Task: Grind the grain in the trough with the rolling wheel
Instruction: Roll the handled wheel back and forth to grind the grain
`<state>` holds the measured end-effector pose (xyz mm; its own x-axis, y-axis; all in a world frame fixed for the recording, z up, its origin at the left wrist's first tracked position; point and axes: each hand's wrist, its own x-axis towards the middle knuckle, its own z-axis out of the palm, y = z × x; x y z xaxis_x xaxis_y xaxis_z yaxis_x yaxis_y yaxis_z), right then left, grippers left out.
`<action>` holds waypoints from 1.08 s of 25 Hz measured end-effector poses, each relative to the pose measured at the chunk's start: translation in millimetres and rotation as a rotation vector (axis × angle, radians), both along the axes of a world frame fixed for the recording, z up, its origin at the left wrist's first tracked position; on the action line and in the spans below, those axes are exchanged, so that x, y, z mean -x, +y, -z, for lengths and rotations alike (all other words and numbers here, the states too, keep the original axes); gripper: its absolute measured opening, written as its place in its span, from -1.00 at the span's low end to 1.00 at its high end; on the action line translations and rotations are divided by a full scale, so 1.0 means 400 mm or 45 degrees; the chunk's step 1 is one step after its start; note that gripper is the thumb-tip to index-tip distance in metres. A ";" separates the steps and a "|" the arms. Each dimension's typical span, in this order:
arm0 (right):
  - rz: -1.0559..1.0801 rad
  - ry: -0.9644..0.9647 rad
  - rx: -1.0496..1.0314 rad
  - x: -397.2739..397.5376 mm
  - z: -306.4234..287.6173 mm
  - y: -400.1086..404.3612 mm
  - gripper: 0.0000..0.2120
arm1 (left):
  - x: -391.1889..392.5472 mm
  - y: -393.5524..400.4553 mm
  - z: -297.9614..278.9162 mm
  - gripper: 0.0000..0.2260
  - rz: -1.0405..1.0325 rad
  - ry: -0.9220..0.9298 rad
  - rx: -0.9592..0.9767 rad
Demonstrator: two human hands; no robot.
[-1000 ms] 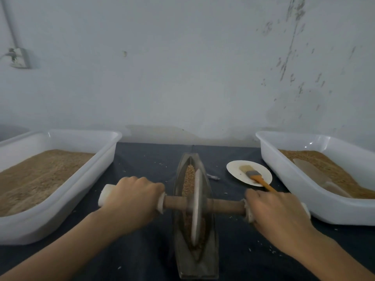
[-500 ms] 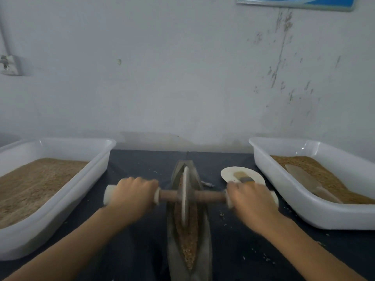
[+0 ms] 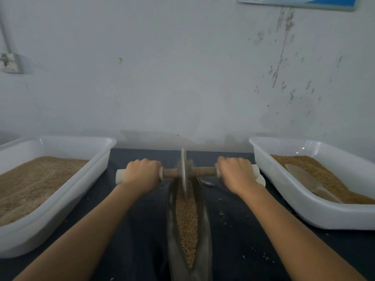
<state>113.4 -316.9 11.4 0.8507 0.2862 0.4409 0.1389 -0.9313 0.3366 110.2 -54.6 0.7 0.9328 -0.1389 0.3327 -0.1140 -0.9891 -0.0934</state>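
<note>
While both arms reach straight out, the wheel, a thin pale disc on a wooden axle with white end grips, stands upright at the far end of the trough. Trough is narrow, boat-shaped, dark and glossy, running away from the person down the table's middle. Grain fills its channel: coarse, tan, granular. Left hand wraps the left grip, right hand wraps the right one, knuckles up, fingers curled round. Table has a dark cloth with stray grains scattered on it. White plastic tubs on either side: left tub holds tan meal, right tub holds the same plus a pale scoop lying in it. Wall behind is whitish, scuffed with dark flecks at right; a switch box is mounted at left and a blue-framed edge shows at the top.
</note>
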 end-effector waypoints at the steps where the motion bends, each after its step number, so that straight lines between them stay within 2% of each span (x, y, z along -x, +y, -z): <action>1: -0.014 0.017 0.003 0.025 0.001 -0.005 -0.84 | 0.018 0.007 0.006 -0.84 0.008 0.016 0.007; 3: -0.124 -0.040 0.047 0.115 0.037 -0.033 -0.72 | 0.092 0.028 0.043 -0.77 0.052 0.003 -0.050; 5: -0.282 -0.104 0.028 0.230 0.052 -0.057 -0.57 | 0.190 0.047 0.068 -0.63 0.214 -0.173 -0.157; 7: -0.359 -0.106 -0.014 0.286 0.060 -0.087 -0.51 | 0.247 0.058 0.058 -0.50 0.327 -0.282 -0.207; 8: -0.327 -0.034 -0.015 0.288 0.061 -0.094 -0.51 | 0.250 0.059 0.048 -0.51 0.311 -0.248 -0.241; 10: -0.189 0.100 0.047 0.241 0.056 -0.081 -0.58 | 0.215 0.044 0.044 -0.65 0.185 -0.099 -0.239; 13: -0.048 0.111 -0.014 0.084 0.049 -0.040 -0.81 | 0.091 0.004 0.011 -0.87 0.061 -0.042 -0.199; 15: -0.002 0.101 -0.050 0.007 0.032 -0.020 -0.85 | 0.024 -0.010 -0.014 -0.90 0.012 0.003 -0.172; 18: 0.019 0.099 -0.051 0.021 0.035 -0.023 -0.84 | 0.027 -0.011 -0.017 -0.90 0.024 0.023 -0.138; 20: -0.026 0.083 -0.040 0.091 0.065 -0.053 -0.81 | 0.092 0.008 0.016 -0.82 0.072 0.036 -0.156; 22: -0.176 0.043 0.050 0.183 0.078 -0.077 -0.67 | 0.167 0.039 0.052 -0.73 0.144 0.095 -0.133; 24: -0.306 -0.034 0.054 0.236 0.066 -0.092 -0.51 | 0.205 0.059 0.058 -0.73 0.193 0.179 -0.122; 27: -0.148 0.099 0.074 0.202 0.050 -0.069 -0.54 | 0.178 0.036 0.040 -0.79 0.146 0.189 -0.067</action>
<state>32.5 -344.5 -8.8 0.8412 0.4079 0.3549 0.2724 -0.8868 0.3734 38.8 -40.2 -15.5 0.9483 -0.2603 0.1819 -0.2417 -0.9631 -0.1180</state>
